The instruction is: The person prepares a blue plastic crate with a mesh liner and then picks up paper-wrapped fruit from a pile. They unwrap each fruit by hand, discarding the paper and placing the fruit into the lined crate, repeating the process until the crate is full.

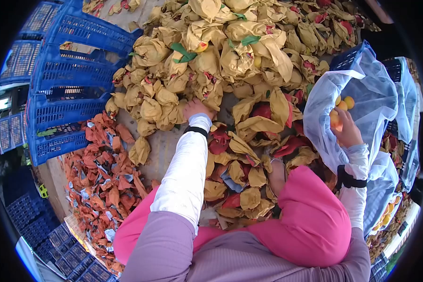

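Note:
My left hand [198, 109] reaches into the near edge of a heap of paper-wrapped fruit [167, 96], its fingers curled at one of the tan wrappers and partly hidden. On the right, my right hand [348, 130] grips a yellow-orange fruit [335, 120], which looks like a peach. That hand is inside the mouth of a clear plastic liner [320, 96] in a blue crate [345, 60]. More bare yellow-orange fruits [348, 102] show beside its fingers. Green leaves [183, 53] stick out among the wrapped fruit.
Opened tan wrappers with red insides [263, 117] lie before my knees. Orange-red paper scraps [105, 174] are piled at left, beside stacked blue crates [75, 70]. Another lined crate of fruit [385, 214] stands by my right side. More crates [66, 249] are at lower left.

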Available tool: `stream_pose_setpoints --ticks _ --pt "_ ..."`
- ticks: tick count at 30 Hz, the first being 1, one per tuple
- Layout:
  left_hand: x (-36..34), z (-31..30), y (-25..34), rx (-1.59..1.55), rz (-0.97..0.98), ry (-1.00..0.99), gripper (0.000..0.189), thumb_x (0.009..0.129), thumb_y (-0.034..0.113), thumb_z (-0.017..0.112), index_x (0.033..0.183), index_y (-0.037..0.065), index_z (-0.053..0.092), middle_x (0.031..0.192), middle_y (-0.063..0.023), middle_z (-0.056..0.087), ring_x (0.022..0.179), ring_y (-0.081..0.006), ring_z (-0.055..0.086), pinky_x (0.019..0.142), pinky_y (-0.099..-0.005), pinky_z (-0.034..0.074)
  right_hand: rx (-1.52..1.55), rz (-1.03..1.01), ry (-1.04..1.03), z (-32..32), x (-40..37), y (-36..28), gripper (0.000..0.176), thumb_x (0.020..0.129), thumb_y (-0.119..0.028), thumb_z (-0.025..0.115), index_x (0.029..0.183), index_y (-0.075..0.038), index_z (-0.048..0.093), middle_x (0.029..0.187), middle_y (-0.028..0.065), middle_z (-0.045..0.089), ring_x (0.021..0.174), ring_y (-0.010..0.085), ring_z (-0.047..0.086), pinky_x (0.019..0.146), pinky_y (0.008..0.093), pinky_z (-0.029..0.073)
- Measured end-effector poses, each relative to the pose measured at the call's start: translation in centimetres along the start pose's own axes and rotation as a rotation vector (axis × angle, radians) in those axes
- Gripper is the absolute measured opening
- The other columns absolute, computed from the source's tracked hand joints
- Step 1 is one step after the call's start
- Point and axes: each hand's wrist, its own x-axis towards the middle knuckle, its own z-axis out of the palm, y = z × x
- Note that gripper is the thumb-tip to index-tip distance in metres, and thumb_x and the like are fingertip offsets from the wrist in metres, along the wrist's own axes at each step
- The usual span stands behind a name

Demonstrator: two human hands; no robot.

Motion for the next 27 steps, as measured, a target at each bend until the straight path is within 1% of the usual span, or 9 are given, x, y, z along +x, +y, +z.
stream_pose_setpoints --ticks 2,7,10,17,19,21,23,26,27 --pt "-0.4 0.6 -0.1 0.015 0.004 0.015 0.080 0.058 0.041 0.075 0.118 0.001 0.038 0.119 -0.0182 0.044 0.107 -0.0332 0.046 0.089 -0.0405 0.041 0.016 -0.223 0.302 -1.4 0.0 -1.2 0.042 0.075 -0.013 0.062 0.114 -0.008 0.048 0.108 0.0145 0.053 0.095 0.0307 0.055 0.081 0.0351 0.044" --pt "-3.3 3.2 -1.9 -0.340 0.019 0.121 0.079 0.050 0.028 0.079 0.112 0.001 0.039 0.109 -0.0191 0.047 0.100 -0.0342 0.048 0.088 -0.0368 0.040 0.299 -0.281 0.572 -4.0 -0.9 -8.1 0.024 0.074 0.002 0.060 0.098 0.000 0.057 0.096 0.0103 0.057 0.090 0.0209 0.055 0.081 0.0291 0.042" --pt "-5.6 2.2 -2.8 -1.060 0.182 0.231 0.074 0.053 0.019 0.074 0.115 0.003 0.036 0.108 -0.0173 0.045 0.100 -0.0327 0.047 0.089 -0.0365 0.038 0.595 -0.479 0.240 -3.1 -1.1 -12.0 0.024 0.074 0.002 0.060 0.098 0.001 0.056 0.093 0.0098 0.058 0.088 0.0198 0.056 0.079 0.0285 0.043" --pt "-14.3 -6.7 -0.7 -0.985 0.573 0.526 0.073 0.055 0.012 0.071 0.117 0.001 0.035 0.114 -0.0165 0.041 0.107 -0.0268 0.043 0.092 -0.0377 0.036 0.914 -0.597 -0.356 5.5 2.4 -17.7 0.048 0.083 -0.020 0.060 0.123 -0.003 0.039 0.115 0.0108 0.047 0.105 0.0215 0.049 0.089 0.0328 0.042" --pt "-15.3 -8.2 -0.3 -1.064 0.572 0.442 0.071 0.058 0.012 0.073 0.116 0.002 0.035 0.115 -0.0153 0.042 0.106 -0.0266 0.046 0.091 -0.0378 0.038 0.964 -0.620 -0.435 6.0 2.1 -18.8 0.063 0.081 -0.025 0.063 0.130 -0.005 0.029 0.124 0.0108 0.039 0.111 0.0225 0.044 0.092 0.0362 0.040" --pt "-15.7 -10.3 0.1 -2.065 -0.002 -0.397 0.069 0.061 0.012 0.075 0.116 0.002 0.035 0.115 -0.0132 0.044 0.103 -0.0270 0.049 0.088 -0.0367 0.041 0.964 -0.646 -0.394 5.4 1.4 -19.2 0.067 0.081 -0.031 0.061 0.133 -0.007 0.026 0.128 0.0111 0.036 0.115 0.0241 0.040 0.096 0.0383 0.036" --pt "-17.2 -11.3 0.4 -2.201 -0.096 -0.519 0.067 0.063 0.012 0.077 0.115 0.003 0.036 0.114 -0.0118 0.045 0.099 -0.0263 0.051 0.085 -0.0353 0.043 1.186 -0.634 -0.446 5.5 1.8 -19.1 0.066 0.084 -0.038 0.057 0.134 -0.008 0.026 0.130 0.0110 0.035 0.120 0.0246 0.036 0.099 0.0388 0.031" --pt "-18.2 -10.8 1.1 -0.891 0.682 0.596 0.066 0.063 0.012 0.075 0.116 0.006 0.036 0.121 -0.0155 0.039 0.109 -0.0320 0.044 0.092 -0.0423 0.037 1.301 -0.515 -0.660 4.2 0.8 -19.1 0.071 0.083 -0.051 0.051 0.136 -0.015 0.023 0.134 0.0096 0.031 0.125 0.0238 0.029 0.102 0.0404 0.025" --pt "-18.7 -11.9 1.2 -0.685 0.812 0.641 0.069 0.064 0.011 0.074 0.119 0.007 0.032 0.123 -0.0157 0.037 0.112 -0.0325 0.040 0.095 -0.0432 0.033 1.385 -0.384 -0.809 4.1 0.0 -19.5 0.073 0.081 -0.055 0.051 0.137 -0.018 0.023 0.135 0.0091 0.029 0.127 0.0235 0.026 0.103 0.0417 0.024"
